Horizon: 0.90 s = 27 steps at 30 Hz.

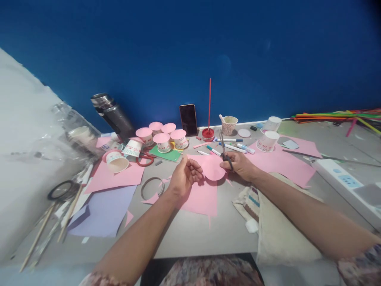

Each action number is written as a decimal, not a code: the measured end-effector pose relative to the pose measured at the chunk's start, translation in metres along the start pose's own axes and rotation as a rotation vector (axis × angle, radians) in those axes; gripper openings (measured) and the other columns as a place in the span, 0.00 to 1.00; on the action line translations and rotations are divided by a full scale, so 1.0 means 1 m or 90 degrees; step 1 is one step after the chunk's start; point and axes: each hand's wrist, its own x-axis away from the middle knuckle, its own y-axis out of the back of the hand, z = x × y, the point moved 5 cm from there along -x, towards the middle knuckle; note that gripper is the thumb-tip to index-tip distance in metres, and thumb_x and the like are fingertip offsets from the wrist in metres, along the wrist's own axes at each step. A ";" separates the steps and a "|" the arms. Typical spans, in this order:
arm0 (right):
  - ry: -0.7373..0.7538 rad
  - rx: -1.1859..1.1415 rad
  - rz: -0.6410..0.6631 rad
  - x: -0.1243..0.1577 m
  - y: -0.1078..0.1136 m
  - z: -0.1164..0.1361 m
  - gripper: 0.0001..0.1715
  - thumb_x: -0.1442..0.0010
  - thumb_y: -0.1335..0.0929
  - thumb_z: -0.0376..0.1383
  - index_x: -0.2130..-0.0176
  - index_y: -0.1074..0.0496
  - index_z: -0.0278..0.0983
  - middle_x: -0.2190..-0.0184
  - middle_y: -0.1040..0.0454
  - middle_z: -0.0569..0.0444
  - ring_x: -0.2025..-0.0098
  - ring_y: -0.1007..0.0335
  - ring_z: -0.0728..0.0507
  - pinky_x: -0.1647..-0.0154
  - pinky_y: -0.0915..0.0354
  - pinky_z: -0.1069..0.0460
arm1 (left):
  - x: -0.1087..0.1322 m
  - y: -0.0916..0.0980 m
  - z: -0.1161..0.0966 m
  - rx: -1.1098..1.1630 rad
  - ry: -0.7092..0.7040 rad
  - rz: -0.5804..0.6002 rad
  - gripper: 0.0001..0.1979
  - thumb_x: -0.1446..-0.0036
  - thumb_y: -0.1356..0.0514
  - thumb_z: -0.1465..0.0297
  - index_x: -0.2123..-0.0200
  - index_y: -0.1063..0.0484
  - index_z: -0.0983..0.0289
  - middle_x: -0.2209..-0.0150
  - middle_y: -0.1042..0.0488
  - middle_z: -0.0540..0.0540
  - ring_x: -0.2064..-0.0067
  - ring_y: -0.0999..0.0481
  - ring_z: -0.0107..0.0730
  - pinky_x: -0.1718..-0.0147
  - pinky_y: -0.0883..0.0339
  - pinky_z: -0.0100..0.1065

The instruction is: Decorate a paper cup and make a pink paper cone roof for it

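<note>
A pink paper circle (213,167) is between my hands, above a larger pink sheet (199,200). My right hand (238,165) is closed around the handles of dark-handled scissors (223,149), blades pointing up and away. Its fingertips meet the circle's right edge. My left hand (189,173) is at the circle's left edge, fingers loosely bent and apart from the thumb; whether the fingertips touch the paper is hard to tell. Behind it, several printed paper cups (163,147) stand upside down with pink discs on top.
On the left are a tape roll (152,188), purple paper (102,216), red-handled scissors (145,159) and a dark flask (114,117). A phone (188,120) leans on the blue wall. Markers (232,149) lie behind my right hand; a cloth (279,226) and power strip (345,180) are rightward.
</note>
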 end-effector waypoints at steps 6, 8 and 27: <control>0.007 -0.005 -0.016 -0.001 0.005 0.001 0.20 0.61 0.21 0.40 0.73 0.30 0.37 0.79 0.34 0.63 0.77 0.43 0.52 0.75 0.50 0.54 | 0.000 0.000 0.003 -0.013 0.012 0.003 0.32 0.30 0.49 0.48 0.75 0.26 0.67 0.76 0.24 0.57 0.79 0.26 0.29 0.79 0.32 0.28; 0.004 -0.008 -0.016 0.000 0.006 0.002 0.19 0.60 0.21 0.40 0.72 0.30 0.37 0.79 0.34 0.63 0.77 0.43 0.52 0.75 0.50 0.54 | 0.000 0.001 0.003 -0.018 0.011 0.004 0.32 0.29 0.50 0.49 0.74 0.26 0.67 0.76 0.24 0.57 0.78 0.26 0.29 0.79 0.32 0.29; 0.025 -0.006 -0.012 -0.006 0.003 0.003 0.19 0.60 0.20 0.40 0.73 0.29 0.36 0.79 0.31 0.61 0.77 0.40 0.50 0.75 0.47 0.53 | -0.001 -0.002 0.008 -0.046 -0.019 0.030 0.30 0.34 0.44 0.46 0.74 0.27 0.66 0.77 0.25 0.57 0.80 0.28 0.29 0.81 0.34 0.30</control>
